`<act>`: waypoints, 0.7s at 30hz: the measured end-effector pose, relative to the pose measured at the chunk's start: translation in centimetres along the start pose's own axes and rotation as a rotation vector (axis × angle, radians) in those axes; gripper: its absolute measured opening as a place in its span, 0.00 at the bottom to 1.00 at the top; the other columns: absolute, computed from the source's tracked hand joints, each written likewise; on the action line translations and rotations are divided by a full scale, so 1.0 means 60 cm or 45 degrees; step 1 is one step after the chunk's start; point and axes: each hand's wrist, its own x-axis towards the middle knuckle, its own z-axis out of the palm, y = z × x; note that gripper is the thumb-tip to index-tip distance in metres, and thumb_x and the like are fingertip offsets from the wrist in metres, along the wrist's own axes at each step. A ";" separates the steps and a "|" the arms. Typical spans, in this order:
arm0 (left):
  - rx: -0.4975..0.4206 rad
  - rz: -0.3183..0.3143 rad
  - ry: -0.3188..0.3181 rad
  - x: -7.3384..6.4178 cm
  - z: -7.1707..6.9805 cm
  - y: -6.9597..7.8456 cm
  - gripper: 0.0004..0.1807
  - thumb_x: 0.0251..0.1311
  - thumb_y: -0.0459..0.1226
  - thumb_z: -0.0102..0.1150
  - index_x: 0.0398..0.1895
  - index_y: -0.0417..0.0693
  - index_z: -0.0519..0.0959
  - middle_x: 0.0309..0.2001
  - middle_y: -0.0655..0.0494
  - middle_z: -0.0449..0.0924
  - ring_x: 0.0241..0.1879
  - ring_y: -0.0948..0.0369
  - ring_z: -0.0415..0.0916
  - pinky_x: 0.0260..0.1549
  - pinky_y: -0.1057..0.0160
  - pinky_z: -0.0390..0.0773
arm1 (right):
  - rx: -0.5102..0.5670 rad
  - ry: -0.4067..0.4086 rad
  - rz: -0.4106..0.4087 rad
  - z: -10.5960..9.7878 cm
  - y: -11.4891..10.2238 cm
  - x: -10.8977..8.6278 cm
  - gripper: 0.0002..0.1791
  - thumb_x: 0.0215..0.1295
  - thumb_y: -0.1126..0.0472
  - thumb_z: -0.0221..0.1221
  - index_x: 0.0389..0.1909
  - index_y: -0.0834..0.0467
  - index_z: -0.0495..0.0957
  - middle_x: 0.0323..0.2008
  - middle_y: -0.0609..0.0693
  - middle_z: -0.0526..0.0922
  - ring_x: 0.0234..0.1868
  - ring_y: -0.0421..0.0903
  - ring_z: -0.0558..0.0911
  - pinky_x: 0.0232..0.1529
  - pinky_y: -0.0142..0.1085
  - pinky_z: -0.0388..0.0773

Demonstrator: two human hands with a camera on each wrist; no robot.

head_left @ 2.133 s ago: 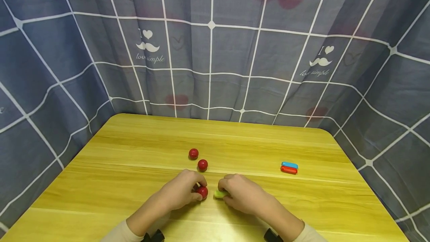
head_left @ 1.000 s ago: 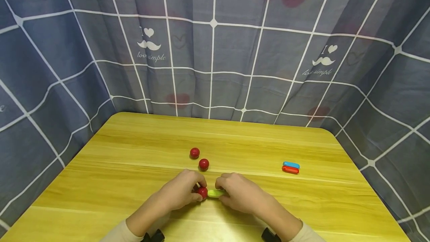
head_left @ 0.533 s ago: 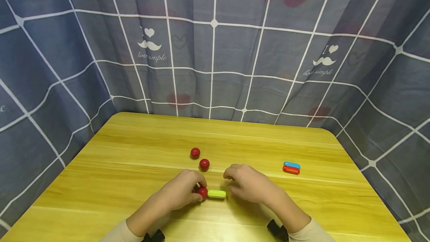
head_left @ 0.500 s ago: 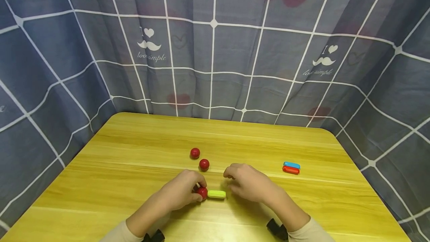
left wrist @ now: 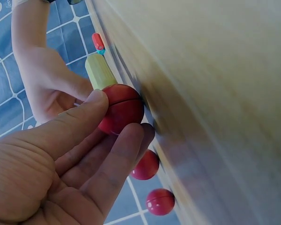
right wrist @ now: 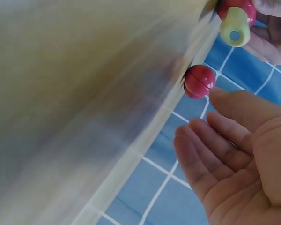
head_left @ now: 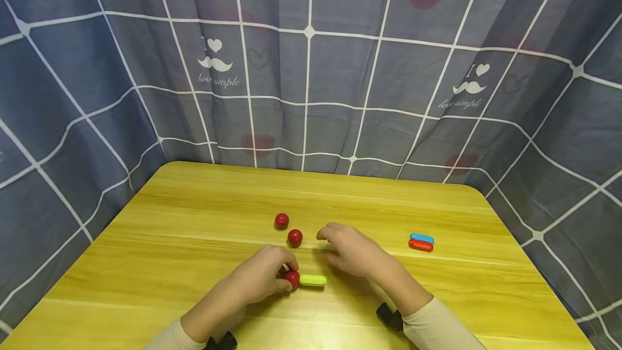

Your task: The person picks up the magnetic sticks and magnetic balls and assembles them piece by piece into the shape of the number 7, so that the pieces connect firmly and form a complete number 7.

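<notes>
On the wooden table (head_left: 194, 204), pinching a red ball (head_left: 293, 278) with the left hand (head_left: 264, 276), against a yellow-green stick (head_left: 313, 280); holding the right hand (head_left: 353, 251), with thumb and fingers apart, near a second ball (head_left: 295, 238) and third ball (head_left: 282, 221).

Fingers of the left hand (head_left: 264, 275) cover part of the red ball (head_left: 292, 278) beside the green stick (head_left: 313, 280). Nearer the wearer than the stick, the bench (head_left: 204, 204) and both sleeves (head_left: 439, 324) are cut off. Right of the stick in the left wrist view, the bench blurs; beyond the stick, the red piece (left wrist: 98, 41) partly hides the blue piece (left wrist: 101, 52).
</notes>
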 end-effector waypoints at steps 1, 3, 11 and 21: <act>0.000 0.001 0.000 0.000 0.000 0.000 0.09 0.49 0.27 0.73 0.32 0.45 0.83 0.31 0.63 0.80 0.31 0.69 0.77 0.31 0.69 0.78 | -0.008 -0.001 -0.008 0.001 0.000 0.004 0.17 0.59 0.64 0.66 0.50 0.60 0.78 0.44 0.52 0.81 0.45 0.46 0.81 0.47 0.38 0.78; 0.008 -0.001 -0.001 0.000 -0.001 -0.001 0.09 0.49 0.28 0.73 0.32 0.46 0.83 0.30 0.64 0.80 0.31 0.70 0.77 0.31 0.70 0.78 | -0.027 0.002 -0.024 0.003 0.002 0.012 0.18 0.60 0.64 0.65 0.51 0.60 0.77 0.45 0.53 0.81 0.46 0.47 0.80 0.48 0.38 0.78; 0.015 0.014 -0.003 0.001 0.003 -0.001 0.09 0.48 0.28 0.73 0.32 0.45 0.83 0.30 0.64 0.79 0.30 0.71 0.77 0.31 0.69 0.79 | -0.080 -0.005 -0.021 0.007 -0.004 0.033 0.23 0.59 0.65 0.65 0.56 0.61 0.75 0.50 0.52 0.79 0.51 0.48 0.79 0.54 0.39 0.75; 0.004 0.005 0.004 0.000 0.001 -0.002 0.09 0.48 0.28 0.73 0.32 0.46 0.83 0.30 0.64 0.79 0.30 0.71 0.77 0.30 0.71 0.77 | -0.069 -0.030 -0.022 0.010 -0.019 0.066 0.24 0.62 0.63 0.65 0.59 0.61 0.74 0.53 0.52 0.78 0.55 0.47 0.77 0.58 0.38 0.72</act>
